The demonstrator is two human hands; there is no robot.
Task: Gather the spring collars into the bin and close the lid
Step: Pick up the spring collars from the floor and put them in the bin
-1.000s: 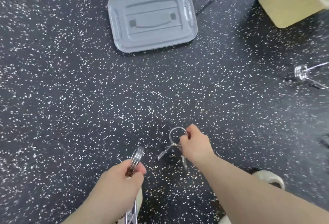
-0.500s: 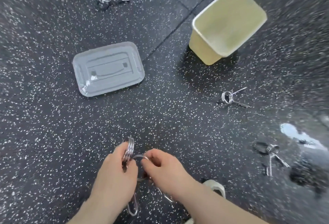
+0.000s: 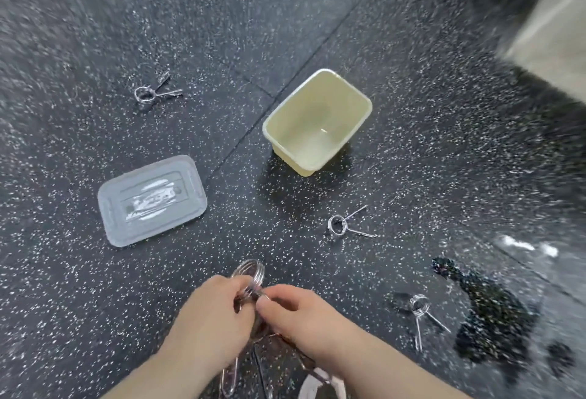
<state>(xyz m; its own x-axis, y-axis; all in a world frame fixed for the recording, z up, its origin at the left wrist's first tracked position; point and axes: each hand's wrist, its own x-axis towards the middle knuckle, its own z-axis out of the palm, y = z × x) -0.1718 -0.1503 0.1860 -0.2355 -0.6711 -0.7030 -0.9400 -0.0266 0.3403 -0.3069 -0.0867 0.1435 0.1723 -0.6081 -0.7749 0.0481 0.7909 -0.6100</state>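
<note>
Dark speckled rubber floor (image 3: 95, 303), tile seams; pale wall (image 3: 558, 37) far right.

Bright overhead light – glare on lid (image 3: 152, 200) – edges motion-blurred.

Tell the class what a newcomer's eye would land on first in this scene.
Probably the pale yellow bin, open and empty-looking, at mid-floor. Then the left hand and right hand, low in the view, together gripping held spring collars. The clear lid lies apart, left of the bin.

Lid (image 3: 151, 200) left of bin (image 3: 318, 122)
</note>
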